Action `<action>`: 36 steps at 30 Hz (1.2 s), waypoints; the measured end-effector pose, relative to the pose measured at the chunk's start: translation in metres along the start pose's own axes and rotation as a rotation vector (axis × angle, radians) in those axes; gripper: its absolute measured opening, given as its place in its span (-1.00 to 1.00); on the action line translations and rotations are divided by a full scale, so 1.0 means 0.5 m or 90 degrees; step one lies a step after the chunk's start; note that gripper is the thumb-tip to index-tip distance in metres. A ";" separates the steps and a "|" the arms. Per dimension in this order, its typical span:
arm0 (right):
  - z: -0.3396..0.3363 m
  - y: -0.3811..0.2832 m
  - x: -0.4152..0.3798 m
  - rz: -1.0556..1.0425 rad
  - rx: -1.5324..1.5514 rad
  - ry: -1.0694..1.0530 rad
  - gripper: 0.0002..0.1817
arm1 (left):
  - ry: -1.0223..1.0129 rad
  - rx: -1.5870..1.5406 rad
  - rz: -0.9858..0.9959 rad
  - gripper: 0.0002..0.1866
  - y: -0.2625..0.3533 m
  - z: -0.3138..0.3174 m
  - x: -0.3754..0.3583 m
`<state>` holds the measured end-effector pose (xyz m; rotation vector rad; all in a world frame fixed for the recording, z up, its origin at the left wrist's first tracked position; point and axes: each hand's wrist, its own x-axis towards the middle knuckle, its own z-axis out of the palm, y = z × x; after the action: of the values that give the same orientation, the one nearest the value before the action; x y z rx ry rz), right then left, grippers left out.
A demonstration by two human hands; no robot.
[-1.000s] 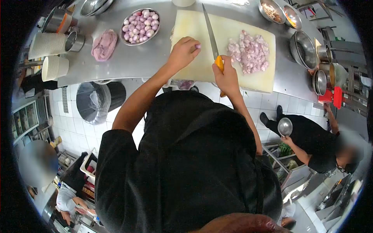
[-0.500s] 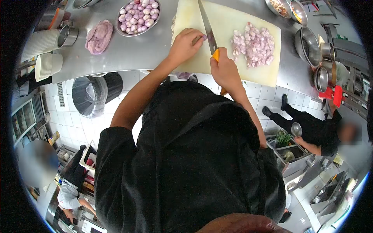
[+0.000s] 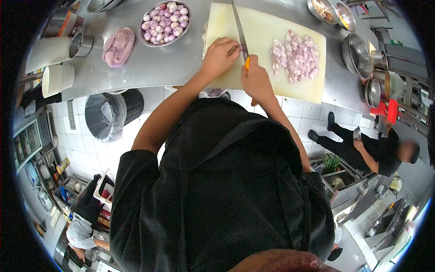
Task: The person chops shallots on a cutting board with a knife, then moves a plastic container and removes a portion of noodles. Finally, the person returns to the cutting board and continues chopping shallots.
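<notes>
My right hand [image 3: 257,80] is wrapped around the yellow handle of a long kitchen knife [image 3: 239,23], its blade pointing away from me over the cutting board [image 3: 256,22]. Pinched in the fingers of my left hand [image 3: 220,56] is a small purple shallot [image 3: 242,47], right against the blade. Only part of that shallot shows. To the right on the white board lies a heap of cut shallots [image 3: 297,56]. A metal bowl [image 3: 144,38] full of peeled whole shallots [image 3: 165,22] stands left of the board.
A pink net bag [image 3: 118,47] lies on the steel counter [image 3: 97,77]. Stacked white tubs [image 3: 58,80] stand at the left, metal bowls [image 3: 359,56] at the right. A lined bin [image 3: 106,115] is below the counter. A co-worker in black [image 3: 362,147] stands behind at the right.
The knife and my right hand have shifted slightly left, bringing the blade to the shallot in my left hand. The co-worker at the right has moved the metal bowl they hold.
</notes>
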<state>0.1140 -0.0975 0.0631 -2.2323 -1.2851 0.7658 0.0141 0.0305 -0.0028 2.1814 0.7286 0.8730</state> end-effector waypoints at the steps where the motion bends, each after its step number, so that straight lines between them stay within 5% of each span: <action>1: 0.004 0.006 0.010 0.002 0.001 0.006 -0.67 | 0.003 -0.004 0.001 -0.80 0.001 0.001 0.000; 12: -0.065 -0.048 -0.015 0.054 -0.025 -0.066 -0.67 | 0.026 -0.014 0.036 -0.85 0.000 0.000 0.000; 25: 0.000 0.071 0.003 0.036 0.037 0.087 -0.62 | -0.004 0.065 0.101 -0.81 0.013 0.024 0.012; 36: -0.044 0.053 -0.038 0.009 0.048 0.056 -0.62 | 0.053 0.029 0.073 -0.79 0.036 0.010 0.004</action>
<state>0.1373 -0.1287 0.0676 -2.1921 -1.1807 0.7019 0.0236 0.0187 0.0084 2.2570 0.6751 1.0195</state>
